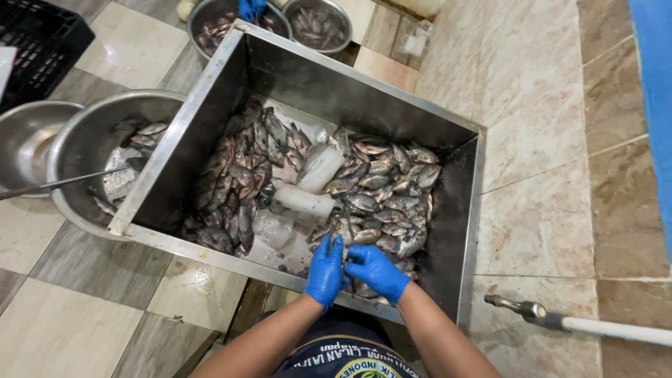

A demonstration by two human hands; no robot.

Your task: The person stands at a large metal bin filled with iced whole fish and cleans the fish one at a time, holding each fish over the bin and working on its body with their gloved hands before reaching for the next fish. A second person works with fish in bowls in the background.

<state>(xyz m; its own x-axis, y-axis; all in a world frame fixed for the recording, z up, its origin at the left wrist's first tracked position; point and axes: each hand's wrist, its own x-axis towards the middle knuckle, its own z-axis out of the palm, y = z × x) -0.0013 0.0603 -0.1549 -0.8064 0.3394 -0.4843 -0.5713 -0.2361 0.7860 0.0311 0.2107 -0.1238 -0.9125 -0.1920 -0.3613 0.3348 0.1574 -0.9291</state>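
Both my hands wear blue gloves and reach into a deep steel tub point(210, 91) full of small dark fish and blocks of ice point(304, 199). My left hand point(325, 269) and my right hand point(376, 271) meet at the tub's near side, closed together around one small fish point(342, 241) that sticks up between them. More fish point(388, 185) lie heaped on the right, and another heap point(234, 182) lies on the left. A cylinder of ice point(320, 168) rests in the middle.
A large steel bowl point(80, 140) with a few fish and a thin metal rod point(63, 183) stands left of the tub, beside another bowl point(28, 136). Two fish-filled bowls point(318, 26) stand behind. A black crate point(38, 42) is far left. A tap point(532, 311) juts from the tiled wall.
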